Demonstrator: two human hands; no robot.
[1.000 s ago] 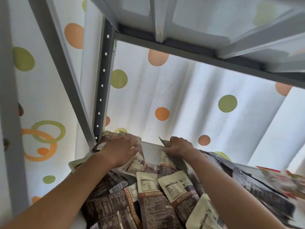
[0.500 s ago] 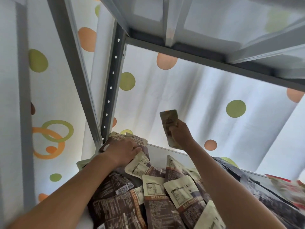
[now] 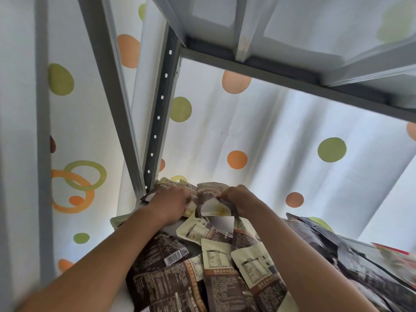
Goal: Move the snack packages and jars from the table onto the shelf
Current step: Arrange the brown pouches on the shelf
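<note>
Several brown and cream snack packages (image 3: 216, 264) lie heaped on a grey metal shelf (image 3: 157, 136). My right hand (image 3: 238, 199) pinches the edge of one brown and cream package (image 3: 211, 203) held upright at the back of the heap. My left hand (image 3: 171, 203) rests on the packages (image 3: 171, 185) stacked against the shelf's corner post, fingers curled down onto them. Whether it grips one is hidden by the hand's back. No jars are visible.
The board of the shelf above (image 3: 292, 30) hangs close overhead. A dotted white curtain (image 3: 258, 131) closes off the back and left. Dark packages (image 3: 351, 251) and a red one (image 3: 398, 257) lie to the right.
My right hand, which had lifted a package high, has brought it down and leftwards beside my left hand. The left hand stays on the corner stack.
</note>
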